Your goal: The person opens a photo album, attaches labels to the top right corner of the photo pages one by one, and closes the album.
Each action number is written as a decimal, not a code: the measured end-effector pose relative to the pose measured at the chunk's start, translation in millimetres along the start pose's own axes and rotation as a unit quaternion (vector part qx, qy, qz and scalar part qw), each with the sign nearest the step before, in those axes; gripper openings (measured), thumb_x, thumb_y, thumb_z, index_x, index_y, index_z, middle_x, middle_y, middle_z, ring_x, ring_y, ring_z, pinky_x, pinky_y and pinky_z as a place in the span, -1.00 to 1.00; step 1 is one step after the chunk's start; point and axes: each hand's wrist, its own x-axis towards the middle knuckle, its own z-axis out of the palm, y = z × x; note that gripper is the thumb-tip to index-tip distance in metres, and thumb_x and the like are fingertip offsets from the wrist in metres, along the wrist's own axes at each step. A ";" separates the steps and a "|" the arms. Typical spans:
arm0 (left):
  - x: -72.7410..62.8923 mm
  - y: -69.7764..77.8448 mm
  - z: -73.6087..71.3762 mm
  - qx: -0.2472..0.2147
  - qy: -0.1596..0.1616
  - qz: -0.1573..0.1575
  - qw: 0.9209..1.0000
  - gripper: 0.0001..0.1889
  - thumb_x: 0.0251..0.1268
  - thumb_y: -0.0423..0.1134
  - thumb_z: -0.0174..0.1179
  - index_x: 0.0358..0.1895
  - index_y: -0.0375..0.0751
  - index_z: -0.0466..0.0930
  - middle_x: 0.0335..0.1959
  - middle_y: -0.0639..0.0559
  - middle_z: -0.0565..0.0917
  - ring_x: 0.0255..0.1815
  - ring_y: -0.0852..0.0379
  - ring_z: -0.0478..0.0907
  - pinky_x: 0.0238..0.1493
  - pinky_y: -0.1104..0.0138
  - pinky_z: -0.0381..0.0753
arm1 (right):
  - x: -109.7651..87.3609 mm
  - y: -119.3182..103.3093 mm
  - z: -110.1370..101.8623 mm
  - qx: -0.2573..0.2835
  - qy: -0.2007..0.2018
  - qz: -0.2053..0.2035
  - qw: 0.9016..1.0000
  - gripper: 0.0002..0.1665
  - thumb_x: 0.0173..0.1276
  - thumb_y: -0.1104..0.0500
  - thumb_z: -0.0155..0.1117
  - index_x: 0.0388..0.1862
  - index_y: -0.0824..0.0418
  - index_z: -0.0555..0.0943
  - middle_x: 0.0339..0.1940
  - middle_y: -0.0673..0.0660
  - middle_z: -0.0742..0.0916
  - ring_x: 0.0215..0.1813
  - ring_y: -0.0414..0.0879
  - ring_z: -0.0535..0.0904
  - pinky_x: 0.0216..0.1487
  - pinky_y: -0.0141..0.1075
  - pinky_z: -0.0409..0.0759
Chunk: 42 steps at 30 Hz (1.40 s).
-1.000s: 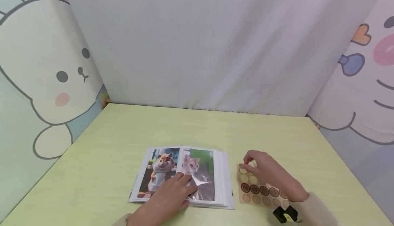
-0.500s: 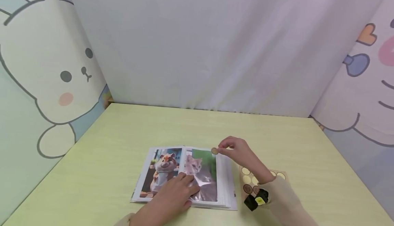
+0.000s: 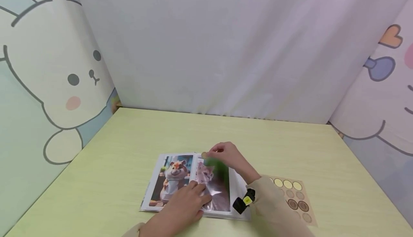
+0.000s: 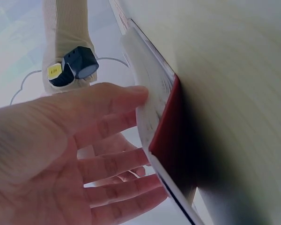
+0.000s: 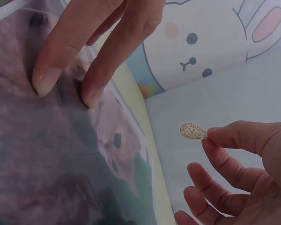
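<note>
An open photo album lies on the table, with a hamster picture on its left page and a cat picture on its right. My left hand rests on the album across the middle, fingertips pressing on the cat page; in the left wrist view its thumb touches the edge of the pages. Between thumb and index finger my right hand pinches a small round tan sticker with printed lettering. The sticker is held above the top of the cat page, apart from it.
A brown sheet of round stickers lies right of the album, partly hidden by my right sleeve. The pale yellow-green table ends at a light curtain behind, with cartoon-print panels on both sides.
My right hand has come left from the sticker sheet with a round sticker pinched in it, to above the cat page. My left hand has stayed on the album.
</note>
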 end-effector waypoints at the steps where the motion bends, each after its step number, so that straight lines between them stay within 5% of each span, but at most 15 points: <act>1: 0.0 -0.2 0.2 0.001 0.000 0.000 1.000 -0.68 0.01 -0.03 0.31 -0.09 0.17 0.63 -0.08 0.12 0.59 -0.15 0.13 0.49 -0.14 0.41 0.55 | 2.0 -1.5 3.6 0.004 -0.003 -0.004 1.000 -0.75 0.18 -0.01 0.32 -0.35 0.16 0.69 -0.36 0.02 0.68 -0.32 -0.13 0.46 -0.33 -0.36 0.45; 10: -0.1 0.5 1.6 -0.009 -0.013 -0.013 1.000 -0.66 -0.01 -0.02 0.32 -0.08 0.19 0.62 -0.08 0.13 0.58 -0.14 0.12 0.48 -0.19 0.37 0.58 | 19.5 -13.5 26.0 0.020 -0.037 -0.005 0.999 -0.78 0.23 0.07 0.29 -0.34 0.21 0.71 -0.37 0.08 0.70 -0.38 -0.12 0.48 -0.40 -0.37 0.43; 25: 1.1 0.6 4.6 0.032 0.044 0.002 0.999 -0.77 -0.06 -0.04 0.35 -0.25 0.10 0.69 -0.23 0.16 0.60 -0.31 0.17 0.43 -0.35 0.45 0.49 | 32.6 -17.1 45.2 0.036 -0.061 0.022 0.997 -0.82 0.26 0.15 0.23 -0.35 0.22 0.71 -0.28 0.09 0.69 -0.33 -0.14 0.49 -0.40 -0.38 0.43; 42: 2.8 0.0 3.7 0.024 0.020 -0.001 1.000 -0.78 -0.05 -0.01 0.35 -0.28 0.11 0.69 -0.24 0.18 0.62 -0.33 0.18 0.44 -0.46 0.43 0.43 | 33.3 -17.2 49.1 -0.003 -0.052 0.022 0.998 -0.82 0.24 0.16 0.23 -0.36 0.25 0.70 -0.36 0.10 0.70 -0.53 -0.16 0.42 -0.57 -0.38 0.37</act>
